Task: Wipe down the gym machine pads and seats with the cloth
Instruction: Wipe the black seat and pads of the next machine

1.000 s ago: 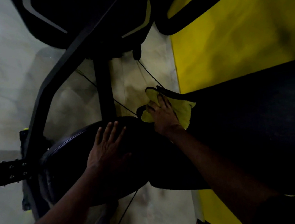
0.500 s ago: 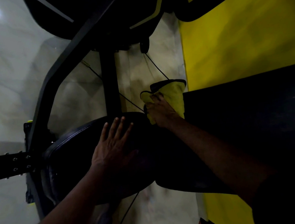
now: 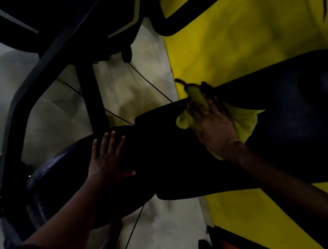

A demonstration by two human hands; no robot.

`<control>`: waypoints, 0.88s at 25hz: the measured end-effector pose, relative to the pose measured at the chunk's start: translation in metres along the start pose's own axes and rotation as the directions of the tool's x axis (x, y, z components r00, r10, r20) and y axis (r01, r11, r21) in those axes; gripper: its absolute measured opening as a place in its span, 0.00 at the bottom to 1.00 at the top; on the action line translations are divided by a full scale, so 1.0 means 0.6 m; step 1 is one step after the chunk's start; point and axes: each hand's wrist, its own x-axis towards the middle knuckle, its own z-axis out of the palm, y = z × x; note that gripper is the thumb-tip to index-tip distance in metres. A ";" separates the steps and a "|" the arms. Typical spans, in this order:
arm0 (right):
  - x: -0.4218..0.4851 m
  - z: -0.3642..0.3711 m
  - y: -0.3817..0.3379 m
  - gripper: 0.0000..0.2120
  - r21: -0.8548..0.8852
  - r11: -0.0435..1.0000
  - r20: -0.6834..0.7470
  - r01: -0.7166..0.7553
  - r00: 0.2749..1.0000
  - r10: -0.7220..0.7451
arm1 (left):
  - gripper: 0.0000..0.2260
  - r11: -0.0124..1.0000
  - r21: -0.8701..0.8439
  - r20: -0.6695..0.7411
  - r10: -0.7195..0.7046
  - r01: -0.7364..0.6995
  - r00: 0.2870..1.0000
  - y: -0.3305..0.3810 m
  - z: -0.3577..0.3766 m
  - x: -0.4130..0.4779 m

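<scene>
My right hand (image 3: 215, 126) presses a yellow cloth (image 3: 245, 122) onto the long black pad (image 3: 302, 117) near its far edge. Part of the cloth is bunched up between my fingers, and the rest spreads out to the right under my palm. My left hand (image 3: 107, 154) lies flat with its fingers spread on the rounded black seat pad (image 3: 61, 168), just left of the long pad. The scene is dim and my right fingertips are blurred.
The machine's black frame post (image 3: 91, 96) and a sloping bar rise behind the seat. Thin cables (image 3: 149, 82) cross the pale tiled floor. A yellow floor mat (image 3: 250, 31) lies at right. Another black padded part (image 3: 62, 12) hangs at the top.
My right hand has slid the cloth to the right, from the long pad's left corner along its far edge. My left hand has stayed flat on the seat pad.
</scene>
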 end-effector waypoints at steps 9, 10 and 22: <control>0.113 -0.033 -0.029 0.20 -0.132 0.991 0.378 -0.016 0.924 0.065 | 0.57 1.000 -0.017 -0.064 0.005 -0.006 0.998 -0.002 0.026 -0.004; 0.114 -0.039 -0.021 0.19 -0.133 0.991 0.351 -0.027 0.934 0.072 | 0.57 1.000 -0.015 -0.086 0.020 -0.021 0.996 -0.004 0.027 -0.004; -0.081 -0.147 0.133 0.33 -0.164 0.913 -0.179 -0.374 0.921 0.346 | 0.56 0.995 0.087 0.096 -0.063 0.055 0.993 0.027 0.003 -0.005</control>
